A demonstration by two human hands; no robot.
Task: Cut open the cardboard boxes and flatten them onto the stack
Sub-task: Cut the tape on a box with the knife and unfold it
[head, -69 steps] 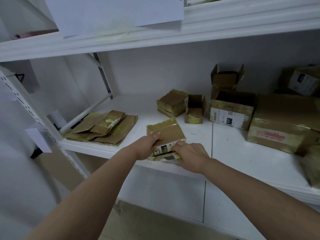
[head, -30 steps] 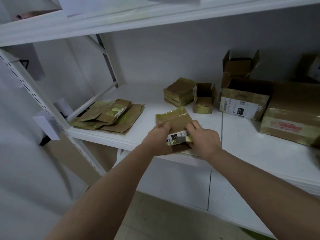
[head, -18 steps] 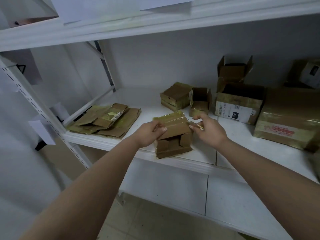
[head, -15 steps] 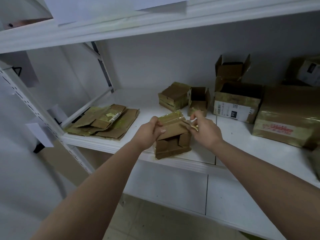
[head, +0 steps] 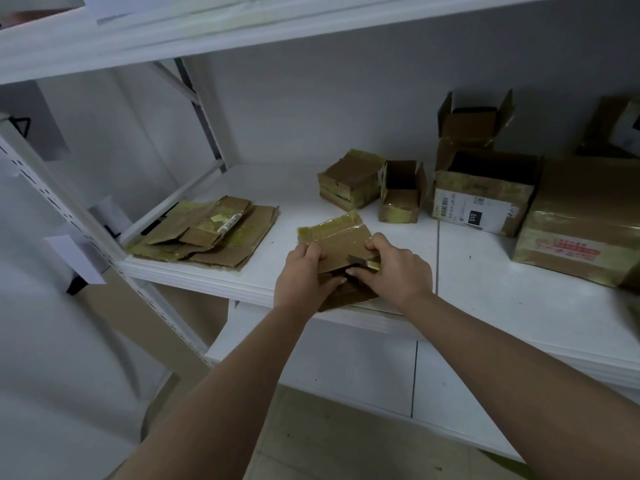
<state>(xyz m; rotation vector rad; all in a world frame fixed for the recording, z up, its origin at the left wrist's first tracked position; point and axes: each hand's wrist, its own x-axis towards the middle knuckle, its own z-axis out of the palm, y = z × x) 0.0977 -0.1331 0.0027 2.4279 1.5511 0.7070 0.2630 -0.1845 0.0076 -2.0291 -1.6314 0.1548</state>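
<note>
The left hand (head: 304, 275) and right hand (head: 394, 275) both grip a small taped cardboard box (head: 337, 244) at the front edge of the white shelf (head: 485, 306). The box is now pressed nearly flat; 0.5 s ago it stood open-ended. The flattened stack (head: 207, 233) lies to its left.

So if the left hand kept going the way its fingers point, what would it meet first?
Probably the right hand: the left hand grips the small box, fingers aimed right across it, though depth is unclear.

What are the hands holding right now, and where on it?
Both hold the small taped box at its near end: left hand on the left edge, right hand on the right flap.
</note>
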